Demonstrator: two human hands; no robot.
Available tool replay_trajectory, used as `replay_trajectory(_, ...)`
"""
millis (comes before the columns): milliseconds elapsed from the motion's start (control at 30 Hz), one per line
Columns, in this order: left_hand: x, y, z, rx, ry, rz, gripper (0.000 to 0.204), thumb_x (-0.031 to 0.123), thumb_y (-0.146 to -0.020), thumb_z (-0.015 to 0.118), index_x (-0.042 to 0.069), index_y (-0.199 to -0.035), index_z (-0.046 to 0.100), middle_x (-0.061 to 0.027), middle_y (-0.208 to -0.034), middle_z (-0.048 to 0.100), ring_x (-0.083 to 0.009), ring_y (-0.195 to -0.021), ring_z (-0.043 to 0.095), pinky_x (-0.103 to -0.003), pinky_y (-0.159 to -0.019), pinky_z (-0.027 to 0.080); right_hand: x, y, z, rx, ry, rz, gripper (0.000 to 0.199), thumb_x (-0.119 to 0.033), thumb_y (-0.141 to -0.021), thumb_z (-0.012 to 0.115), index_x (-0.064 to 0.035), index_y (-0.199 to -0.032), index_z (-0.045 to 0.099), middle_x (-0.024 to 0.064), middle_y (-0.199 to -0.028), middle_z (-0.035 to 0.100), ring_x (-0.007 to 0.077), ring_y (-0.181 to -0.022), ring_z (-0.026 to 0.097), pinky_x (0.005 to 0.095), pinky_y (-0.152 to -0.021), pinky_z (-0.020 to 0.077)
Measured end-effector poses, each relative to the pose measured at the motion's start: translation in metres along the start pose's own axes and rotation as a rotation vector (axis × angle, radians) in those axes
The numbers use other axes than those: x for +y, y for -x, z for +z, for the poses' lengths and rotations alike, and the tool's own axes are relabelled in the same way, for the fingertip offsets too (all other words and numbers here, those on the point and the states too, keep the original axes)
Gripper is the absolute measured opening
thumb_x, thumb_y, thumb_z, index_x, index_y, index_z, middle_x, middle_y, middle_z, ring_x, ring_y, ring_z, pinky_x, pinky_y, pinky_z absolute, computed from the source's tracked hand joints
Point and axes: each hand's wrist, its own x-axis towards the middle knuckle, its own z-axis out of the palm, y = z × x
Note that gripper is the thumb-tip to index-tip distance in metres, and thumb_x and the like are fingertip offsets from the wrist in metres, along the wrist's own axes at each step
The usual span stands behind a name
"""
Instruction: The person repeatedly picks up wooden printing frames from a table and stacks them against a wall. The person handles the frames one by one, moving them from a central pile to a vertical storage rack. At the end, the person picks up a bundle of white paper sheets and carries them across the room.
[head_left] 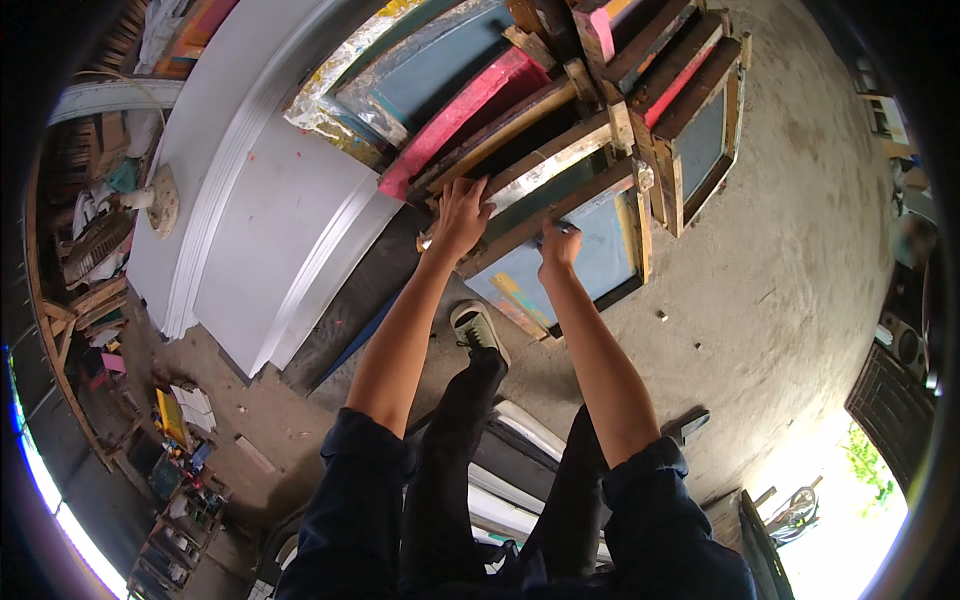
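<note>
Several wooden screen frames stand on edge in a leaning row ahead of me. My left hand (462, 217) has its fingers hooked over the left end of a paint-stained wooden frame (550, 160), its thumb on the near side. My right hand (560, 247) is closed at the top bar of the nearest frame (592, 250), which has a grey-blue mesh with yellow and orange stains. Something small and dark shows in the right fist, too hidden to name. Behind stands a frame with a pink-red edge (465, 115).
White moulded panels (290, 200) lean at the left. More frames (700, 140) stand at the right on the concrete floor (790, 240). Black and white boards (515, 450) lie by my legs. A fan (100, 240) and shelves (180, 530) are at the far left.
</note>
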Motion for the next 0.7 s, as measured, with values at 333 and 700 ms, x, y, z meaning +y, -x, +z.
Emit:
replay_trajectory(333,0.155,0.111,-0.004,-0.116,0.070,0.018,0.054,0.025,-0.065,0.070,0.003,-0.100,0.035,-0.0188,-0.091,0.049,-0.0356,-0.085,0.051,-0.042,-0.071,0.043,0.026,0.079,-0.183,-0.134,-0.120,-0.189,0.061,-0.033,-0.067,0.069,0.0064,-0.104,0.039,0.0176,-0.104,0.044,0.0245,-0.096,0.045,0.0316,-0.084,0.0351)
replay_trajectory(700,0.322,0.213,0.006,0.036,-0.085,-0.076,0.055,0.012,-0.067,0.061,0.003,-0.115,0.036,-0.0191,-0.096,0.055,-0.0349,-0.084,0.056,-0.041,-0.067,0.048,0.034,0.129,-0.331,-0.286,0.167,-0.169,0.064,-0.031,-0.065,0.072,0.0022,-0.108,0.038,0.0142,-0.102,0.048,0.0208,-0.091,0.049,0.0309,-0.076,0.0423)
